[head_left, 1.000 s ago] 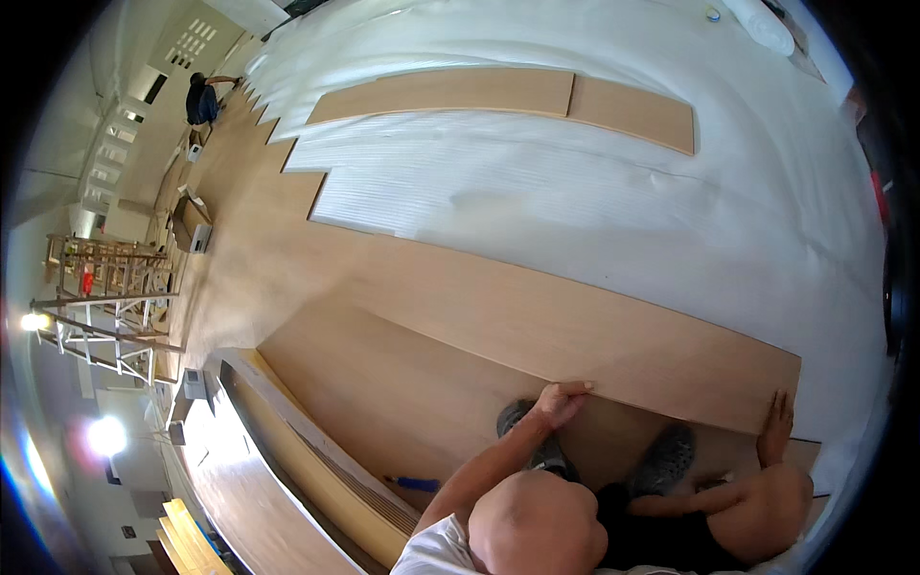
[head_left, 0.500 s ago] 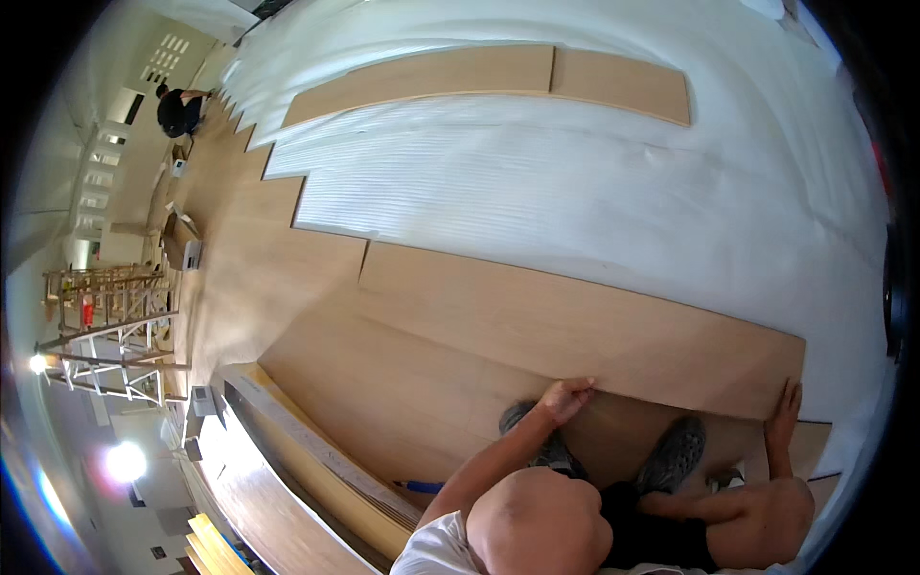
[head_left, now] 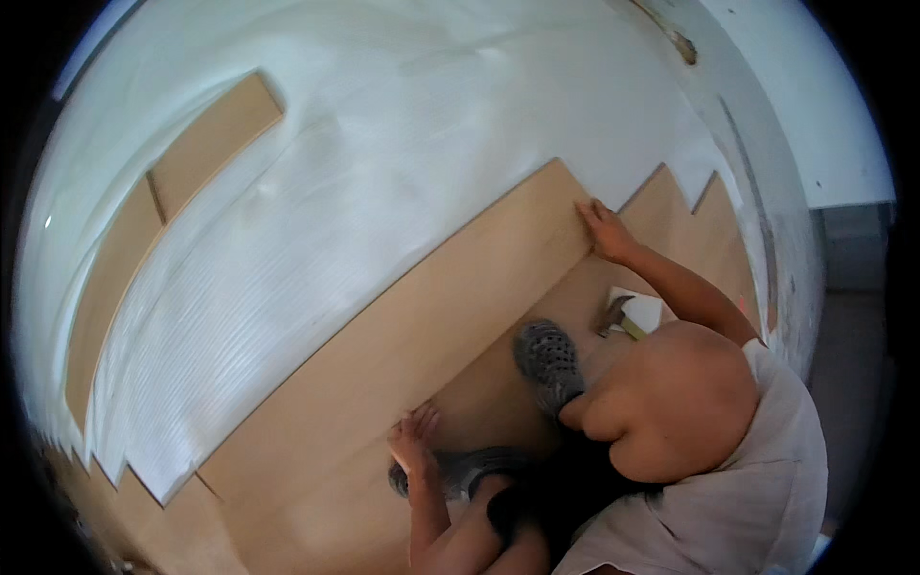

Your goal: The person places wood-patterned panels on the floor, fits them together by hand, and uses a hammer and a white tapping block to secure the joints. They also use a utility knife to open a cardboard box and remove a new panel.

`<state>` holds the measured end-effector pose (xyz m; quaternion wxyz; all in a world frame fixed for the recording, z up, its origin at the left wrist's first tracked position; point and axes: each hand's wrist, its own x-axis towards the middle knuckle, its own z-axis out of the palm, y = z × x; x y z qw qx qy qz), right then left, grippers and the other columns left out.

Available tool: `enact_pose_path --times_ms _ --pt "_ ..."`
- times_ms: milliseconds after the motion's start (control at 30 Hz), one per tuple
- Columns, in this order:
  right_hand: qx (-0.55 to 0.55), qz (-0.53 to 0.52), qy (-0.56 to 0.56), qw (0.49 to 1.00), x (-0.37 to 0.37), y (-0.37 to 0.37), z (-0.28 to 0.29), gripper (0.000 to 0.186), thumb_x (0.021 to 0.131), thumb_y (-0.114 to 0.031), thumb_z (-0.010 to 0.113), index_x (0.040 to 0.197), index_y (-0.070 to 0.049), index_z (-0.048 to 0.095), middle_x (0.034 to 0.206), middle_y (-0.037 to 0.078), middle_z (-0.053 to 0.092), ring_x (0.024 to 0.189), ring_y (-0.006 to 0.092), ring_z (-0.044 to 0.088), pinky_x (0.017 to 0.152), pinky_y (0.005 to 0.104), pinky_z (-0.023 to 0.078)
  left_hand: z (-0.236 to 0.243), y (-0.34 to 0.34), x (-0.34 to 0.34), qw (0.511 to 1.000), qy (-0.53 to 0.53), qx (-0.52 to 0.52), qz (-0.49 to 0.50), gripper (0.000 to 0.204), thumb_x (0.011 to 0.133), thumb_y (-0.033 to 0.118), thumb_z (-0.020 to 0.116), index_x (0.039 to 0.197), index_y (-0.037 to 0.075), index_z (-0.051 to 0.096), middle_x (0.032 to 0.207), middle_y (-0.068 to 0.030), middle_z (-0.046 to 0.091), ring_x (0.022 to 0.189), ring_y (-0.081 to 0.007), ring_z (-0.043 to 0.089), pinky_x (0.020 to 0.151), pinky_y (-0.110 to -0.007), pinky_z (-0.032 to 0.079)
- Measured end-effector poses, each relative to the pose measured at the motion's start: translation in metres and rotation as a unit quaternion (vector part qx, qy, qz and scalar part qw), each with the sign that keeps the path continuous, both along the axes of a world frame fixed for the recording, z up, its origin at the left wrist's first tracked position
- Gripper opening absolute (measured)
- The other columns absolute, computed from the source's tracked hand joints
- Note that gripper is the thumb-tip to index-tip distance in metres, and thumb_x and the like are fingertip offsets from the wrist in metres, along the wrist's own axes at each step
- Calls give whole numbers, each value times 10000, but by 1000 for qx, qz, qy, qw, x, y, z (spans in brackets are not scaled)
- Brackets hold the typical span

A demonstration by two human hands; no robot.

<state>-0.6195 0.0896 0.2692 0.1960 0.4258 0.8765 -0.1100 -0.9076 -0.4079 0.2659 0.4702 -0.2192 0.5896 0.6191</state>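
A long light-wood floor plank [head_left: 412, 321] lies along the laid floor, its far long edge over white foam underlay [head_left: 374, 182]. My left hand [head_left: 414, 443] holds its near long edge, fingertips at the edge beside my grey clog. At the plank's right end, my right hand [head_left: 608, 233] grips the short edge with its fingers bent over the corner. A dark shadow line runs under the near edge between my hands; whether the plank sits fully flat, I cannot tell. What looks like a hammer [head_left: 614, 314] rests by my right knee, on a small white piece.
Two loose planks [head_left: 216, 144] lie end to end on the underlay at the far left. Stepped ends of laid planks [head_left: 661, 206] show at the right, near a wall [head_left: 815, 105]. My perforated clogs [head_left: 548, 364] stand on the laid boards close to the plank.
My view has swung to the right, so the far room, the other person and the box of planks have left the picture. Both hands stay at the plank's near edge and right end.
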Motion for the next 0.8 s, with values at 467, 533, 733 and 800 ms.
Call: enact_pose_path --times_ms 467,533,733,800 --pt "9 -75 146 986 4 -13 18 704 777 -72 619 1456 -29 436 1496 276 400 1380 468 374 1168 503 332 -5 -17 -20 893 212 -218 -332 391 1047 279 530 801 -22 559 654 -148 676 498 -209 640 472 -355 522" --pt "64 -112 162 978 -12 -21 17 614 798 -80 593 1394 25 485 1448 277 456 1356 462 401 1160 502 338 1 -29 -56 859 253 -237 -376 363 1031 278 563 837 -23 622 677 -122 688 537 -189 654 503 -355 534" --pt "110 204 230 945 -138 -63 -8 504 851 -43 574 1351 11 530 1387 213 535 1278 393 494 1146 514 325 -4 -59 -195 570 621 -357 -403 393 1015 269 558 1292 -8 591 1328 -217 573 1186 -374 574 948 -457 498" --pt "37 247 408 878 -185 -87 -18 440 887 -81 601 1314 18 563 1359 210 549 1265 371 505 1129 498 357 -5 -62 -230 572 567 -386 -448 467 1034 299 528 1364 -31 539 1454 -248 456 1300 -413 472 1055 -497 426"
